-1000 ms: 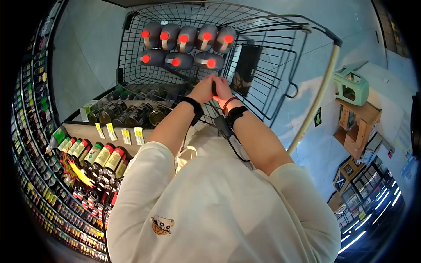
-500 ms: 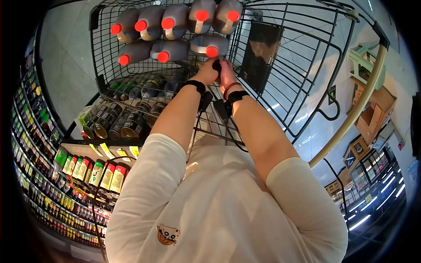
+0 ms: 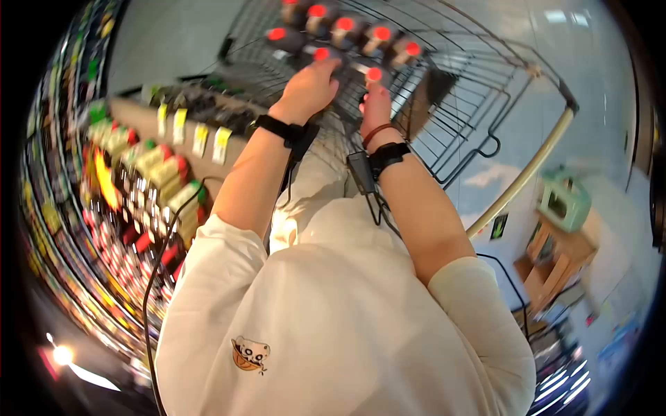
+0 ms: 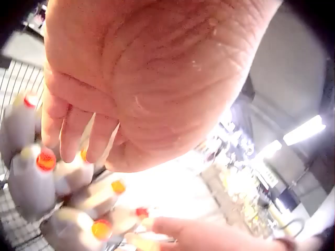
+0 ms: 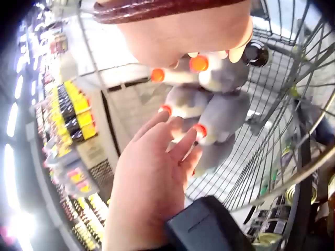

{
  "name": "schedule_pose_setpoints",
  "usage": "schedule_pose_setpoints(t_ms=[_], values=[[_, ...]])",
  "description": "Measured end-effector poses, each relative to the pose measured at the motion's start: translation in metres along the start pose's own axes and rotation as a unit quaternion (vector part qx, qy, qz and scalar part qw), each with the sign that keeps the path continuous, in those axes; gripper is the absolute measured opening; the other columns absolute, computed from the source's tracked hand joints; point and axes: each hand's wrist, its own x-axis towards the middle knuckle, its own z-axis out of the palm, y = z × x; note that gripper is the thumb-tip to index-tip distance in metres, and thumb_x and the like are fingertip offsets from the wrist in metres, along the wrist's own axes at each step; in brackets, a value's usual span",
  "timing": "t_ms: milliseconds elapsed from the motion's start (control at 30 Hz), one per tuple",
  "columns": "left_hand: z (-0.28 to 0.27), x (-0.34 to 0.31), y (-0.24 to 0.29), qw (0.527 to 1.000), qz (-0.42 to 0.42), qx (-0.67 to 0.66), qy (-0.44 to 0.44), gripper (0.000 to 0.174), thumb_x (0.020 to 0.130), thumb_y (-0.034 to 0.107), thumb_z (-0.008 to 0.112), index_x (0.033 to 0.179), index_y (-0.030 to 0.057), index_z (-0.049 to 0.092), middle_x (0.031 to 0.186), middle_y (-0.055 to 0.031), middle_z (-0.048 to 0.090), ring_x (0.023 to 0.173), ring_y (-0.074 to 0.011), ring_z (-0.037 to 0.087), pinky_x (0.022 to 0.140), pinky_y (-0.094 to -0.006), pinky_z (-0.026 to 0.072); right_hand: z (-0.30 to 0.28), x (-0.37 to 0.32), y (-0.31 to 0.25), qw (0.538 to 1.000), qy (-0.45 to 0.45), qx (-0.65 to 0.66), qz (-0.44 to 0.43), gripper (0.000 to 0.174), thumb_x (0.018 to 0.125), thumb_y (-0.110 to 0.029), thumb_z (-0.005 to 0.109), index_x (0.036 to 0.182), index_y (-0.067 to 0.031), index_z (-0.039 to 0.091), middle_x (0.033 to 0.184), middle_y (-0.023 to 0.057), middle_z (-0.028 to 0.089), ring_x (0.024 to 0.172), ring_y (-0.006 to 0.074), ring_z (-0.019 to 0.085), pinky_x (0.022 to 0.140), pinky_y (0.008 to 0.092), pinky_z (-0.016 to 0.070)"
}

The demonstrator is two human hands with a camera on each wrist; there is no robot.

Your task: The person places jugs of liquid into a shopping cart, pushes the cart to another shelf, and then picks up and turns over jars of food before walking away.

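Observation:
Several dark jugs [image 5: 225, 112] with red caps [image 3: 345, 24] stand in the wire shopping cart [image 3: 479, 90]. In the head view my left hand [image 3: 309, 90] reaches over the near jugs, fingertips right at a red cap. The right wrist view shows this hand's fingers loosely spread beside the caps, nothing held in them. My right hand [image 3: 376, 111] is beside it, apart from it, close to another red cap [image 3: 373, 73]. Its fingers reach toward the jugs in the left wrist view. A small dark patch shows at its thumb side. Both wrists wear black straps.
A shelf with price tags [image 3: 180, 126] and cans stands left of the cart, bottles [image 3: 163, 170] below it. More packed shelves curve along the far left. The cart's pale handle [image 3: 520, 177] runs along the right. A green box [image 3: 565, 201] sits on a wooden crate beyond it.
My hands were clasped together near the jugs; now they have parted, left going left and up, right going slightly right. The head view has shifted and blurred.

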Motion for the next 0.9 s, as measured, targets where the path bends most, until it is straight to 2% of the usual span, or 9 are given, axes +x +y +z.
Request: schedule_pose_setpoints(t_ms=[167,233,333,467,667,700,767,833,900], values=[[-0.162,-0.141,0.078,0.944,-0.009,-0.056,0.325,0.012,0.092,0.006,0.066,0.102,0.0019,0.07,0.1,-0.0113,0.072,0.084,-0.0193,0.068,0.078,-0.0286,0.0521,0.055,-0.123,-0.054,0.967,-0.255,0.007,-0.011,0.03,0.095,-0.026,0.059,0.118,-0.0062,0.061,0.108,0.0062,0.066,0.099,0.0162,0.062,0.079,0.0327,0.0481],[-0.187,-0.203,0.076,0.907,0.012,-0.064,0.416,0.009,0.087,0.009,0.07,0.094,0.0026,0.069,0.094,-0.0102,0.072,0.086,-0.0277,0.069,0.078,-0.0337,0.0528,0.078,-0.171,-0.053,0.943,-0.331,-0.014,-0.01,0.028,0.094,-0.024,0.06,0.116,-0.0061,0.064,0.105,0.0054,0.068,0.095,0.0155,0.065,0.077,0.0312,0.0492],[-0.199,-0.292,0.056,0.86,-0.091,-0.041,0.501,0.01,0.09,0.009,0.07,0.089,-0.0007,0.069,0.09,-0.009,0.072,0.082,-0.0189,0.067,0.074,-0.0285,0.0511,0.107,-0.229,-0.037,0.853,-0.492,-0.157,-0.076,0.022,0.09,-0.021,0.063,0.104,-0.0045,0.07,0.093,0.0037,0.071,0.079,0.0131,0.066,0.069,0.0263,0.049],[-0.177,-0.39,0.01,0.744,-0.215,-0.175,0.609,0.022,0.103,0.017,0.055,0.108,-0.0005,0.066,0.094,-0.0006,0.065,0.077,-0.0058,0.054,0.068,-0.0213,0.0439,0.135,-0.292,0.013,0.71,-0.617,-0.332,-0.077,0.03,0.095,-0.028,0.06,0.116,-0.008,0.068,0.101,0.0005,0.07,0.081,0.0104,0.064,0.07,0.0244,0.0477],[-0.137,-0.461,-0.02,0.611,-0.396,-0.38,0.571,0.04,0.099,0.025,0.062,0.124,-0.0061,0.053,0.118,-0.0101,0.061,0.106,-0.0149,0.057,0.093,-0.0263,0.0444,0.15,-0.349,0.104,0.668,-0.618,-0.402,-0.104,0.036,0.094,-0.034,0.061,0.116,-0.0067,0.069,0.09,0.0065,0.07,0.075,0.0186,0.069,0.065,0.0326,0.0534],[-0.133,-0.475,-0.029,0.635,-0.413,-0.374,0.535,0.046,0.1,0.042,0.055,0.13,0.0082,0.054,0.121,-0.0028,0.059,0.102,-0.0148,0.053,0.086,-0.0284,0.0426,0.149,-0.352,0.122,0.648,-0.613,-0.42,-0.164,0.039,0.095,-0.037,0.06,0.12,-0.0084,0.067,0.092,0.0078,0.07,0.079,0.021,0.069,0.065,0.0334,0.0541],[-0.122,-0.473,-0.025,0.517,-0.486,-0.546,0.445,0.046,0.099,0.045,0.054,0.134,0.014,0.051,0.121,-0.004,0.057,0.104,-0.0162,0.054,0.087,-0.0321,0.0463,0.15,-0.361,0.14,0.626,-0.602,-0.443,-0.223,0.042,0.095,-0.04,0.058,0.123,-0.01,0.066,0.094,0.0092,0.07,0.082,0.0235,0.069,0.066,0.0341,0.0547],[-0.111,-0.471,-0.041,0.519,-0.416,-0.628,0.404,0.046,0.099,0.046,0.053,0.134,0.0164,0.05,0.123,-0.0046,0.056,0.107,-0.0169,0.055,0.086,-0.0342,0.0486,0.144,-0.375,0.136,0.623,-0.609,-0.475,-0.125,0.046,0.096,-0.045,0.057,0.129,-0.0133,0.063,0.102,0.0114,0.07,0.089,0.0273,0.069,0.073,0.0356,0.0552],[-0.108,-0.462,-0.043,0.517,-0.344,-0.7,0.353,0.046,0.099,0.047,0.052,0.135,0.0188,0.048,0.124,-0.0052,0.055,0.109,-0.0175,0.055,0.086,-0.0363,0.0508,0.14,-0.371,0.142,0.637,-0.605,-0.454,-0.148,0.042,0.098,-0.041,0.055,0.129,-0.0149,0.061,0.109,0.012,0.069,0.094,0.0269,0.067,0.081,0.0339,0.0534]])
